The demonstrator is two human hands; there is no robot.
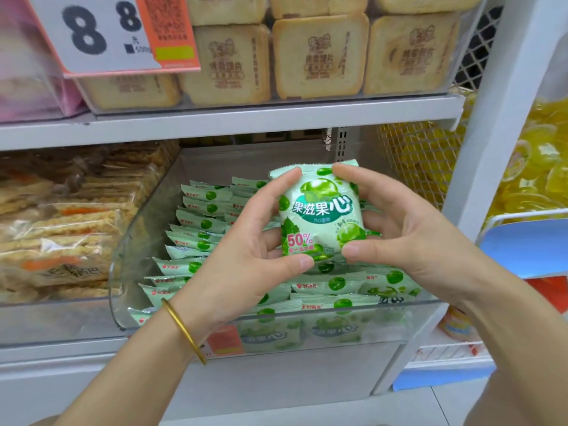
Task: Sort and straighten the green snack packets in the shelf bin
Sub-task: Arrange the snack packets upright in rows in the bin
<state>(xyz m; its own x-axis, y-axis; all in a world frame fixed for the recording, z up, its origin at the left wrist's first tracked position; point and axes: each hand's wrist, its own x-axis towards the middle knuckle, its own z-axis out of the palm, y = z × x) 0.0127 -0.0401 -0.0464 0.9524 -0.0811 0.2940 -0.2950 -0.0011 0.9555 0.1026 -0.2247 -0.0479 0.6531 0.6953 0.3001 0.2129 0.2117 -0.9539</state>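
Green packet (321,210), upright at mid-frame just above the clear bin (399,305), is what I'm holding. My left hand (246,256) and right hand (408,235) both pinch it, thumbs at its lower edge, fingertips at its top. The other packets (196,238) stand in rows below, some lying loose at lower centre. I judge this the straightening step; next it needs slotting into a row, face forward. Its front reads 果滋果心 and 50%; the price card (98,35) at upper left shows 8 8.

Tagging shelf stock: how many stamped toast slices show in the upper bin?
7 stamped toast slices: three cropped at the top edge, three full-face in the row below, one at left half behind the price tag. More may be hidden.
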